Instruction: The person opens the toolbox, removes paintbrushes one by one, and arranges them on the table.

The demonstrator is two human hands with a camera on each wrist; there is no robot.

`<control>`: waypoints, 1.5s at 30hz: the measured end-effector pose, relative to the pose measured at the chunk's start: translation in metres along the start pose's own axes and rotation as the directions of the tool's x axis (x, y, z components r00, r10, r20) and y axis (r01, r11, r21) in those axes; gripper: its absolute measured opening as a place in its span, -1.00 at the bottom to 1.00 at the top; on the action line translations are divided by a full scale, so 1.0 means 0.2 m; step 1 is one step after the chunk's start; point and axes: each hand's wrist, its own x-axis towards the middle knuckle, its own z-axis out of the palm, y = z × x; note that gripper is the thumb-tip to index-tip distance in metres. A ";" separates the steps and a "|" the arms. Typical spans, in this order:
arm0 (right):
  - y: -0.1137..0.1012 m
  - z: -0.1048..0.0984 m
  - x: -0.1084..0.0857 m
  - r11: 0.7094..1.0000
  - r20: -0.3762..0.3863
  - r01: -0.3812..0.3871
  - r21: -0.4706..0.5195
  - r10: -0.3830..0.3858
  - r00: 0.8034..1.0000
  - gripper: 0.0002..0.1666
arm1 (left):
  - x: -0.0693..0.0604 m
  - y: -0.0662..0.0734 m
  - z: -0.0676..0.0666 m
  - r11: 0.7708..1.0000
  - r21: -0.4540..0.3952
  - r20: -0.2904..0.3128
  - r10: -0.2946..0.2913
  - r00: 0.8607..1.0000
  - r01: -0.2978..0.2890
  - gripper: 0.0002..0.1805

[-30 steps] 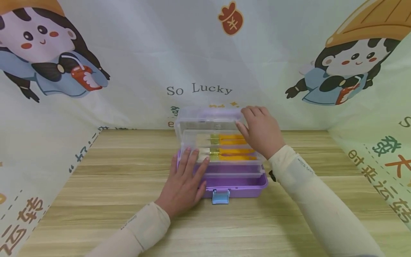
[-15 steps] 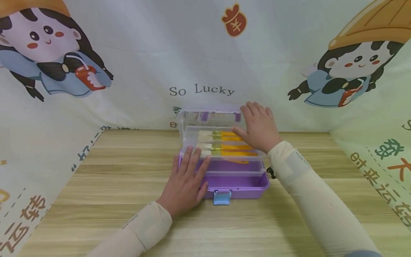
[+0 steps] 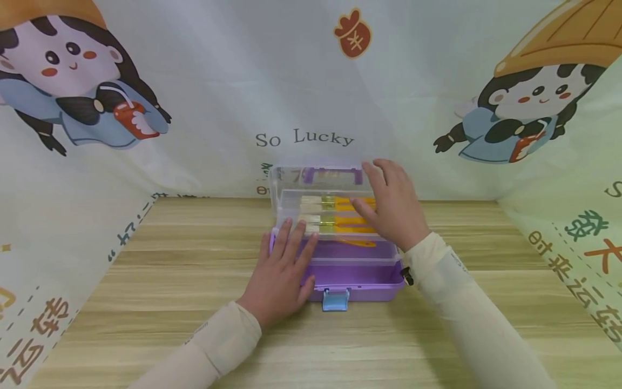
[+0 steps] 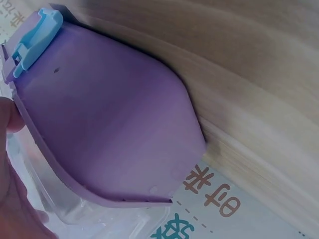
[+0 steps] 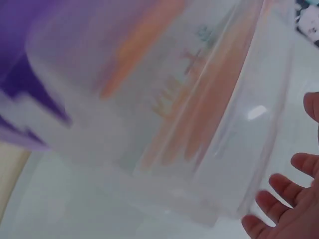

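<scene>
A purple box (image 3: 369,293) with a light blue latch (image 3: 336,300) stands on the table, its clear lid (image 3: 277,189) raised at the back. Brushes with orange handles (image 3: 357,225) lie in a clear raised tray (image 3: 288,208). My left hand (image 3: 279,278) rests on the box's left side with its fingers spread; in the left wrist view its fingertips are by the purple box (image 4: 109,109). Beside the lid's right end is my right hand (image 3: 398,208), fingers spread and holding nothing; the right wrist view shows the hand (image 5: 294,209) apart from the clear lid (image 5: 254,129).
The box stands on a wood-grain table (image 3: 194,259). Behind it hangs a printed cloth (image 3: 218,108), which also covers both sides. One more orange piece (image 3: 359,243) shows below the tray.
The lid has tilted further back and the tray has lifted a little. My right hand has come away from the lid's edge. My left hand has stayed on the box.
</scene>
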 end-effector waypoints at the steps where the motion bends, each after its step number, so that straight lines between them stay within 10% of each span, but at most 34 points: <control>1: -0.02 0.01 -0.02 1.000 -0.024 0.024 -0.001 -0.024 0.999 -0.19 | 0.00 0.00 0.00 1.000 -0.004 0.002 0.000 1.000 0.000 -0.16; 18: -0.09 0.13 -0.10 0.998 0.279 -0.030 -0.060 0.046 0.959 -0.22 | 0.02 -0.02 -0.01 0.998 -0.047 0.045 -0.035 0.998 0.037 -0.08; 45: 0.00 0.14 0.07 0.995 0.386 -0.095 -0.007 0.090 0.918 -0.20 | 0.01 0.02 0.10 0.999 -0.045 0.014 -0.009 1.000 0.009 -0.25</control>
